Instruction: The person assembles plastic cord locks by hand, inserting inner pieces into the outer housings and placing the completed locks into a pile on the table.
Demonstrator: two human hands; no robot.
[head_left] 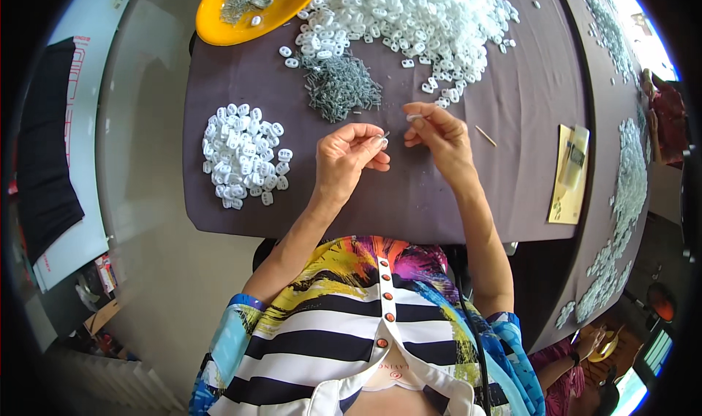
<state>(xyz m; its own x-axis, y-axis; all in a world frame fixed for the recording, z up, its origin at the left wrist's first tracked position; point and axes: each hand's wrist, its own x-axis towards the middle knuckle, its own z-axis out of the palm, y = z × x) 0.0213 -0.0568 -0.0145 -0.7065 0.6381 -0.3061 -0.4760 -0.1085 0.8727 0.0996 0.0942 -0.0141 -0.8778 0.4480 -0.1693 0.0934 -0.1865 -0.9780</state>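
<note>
My left hand (346, 158) is closed in a pinch over the middle of the table, with a thin grey piece (386, 134) sticking out at the fingertips. To its right, my right hand (443, 136) pinches a small white oval plastic piece (414, 117) between thumb and forefinger. The two hands are a little apart. Just beyond them lies a heap of thin grey pieces (341, 87), too small to tell whether springs or pins. A big heap of white oval pieces with holes (417, 17) spreads behind it. At the left sits a smaller pile of white oval pieces (245, 152) with dark marks.
A yellow plate (208, 24) with small metal pieces stands at the far left of the dark tablecloth (424, 218). A thin wooden stick (485, 136) lies right of my right hand. Beyond a tan card (557, 204), another table holds more pieces (625, 196); other people sit there.
</note>
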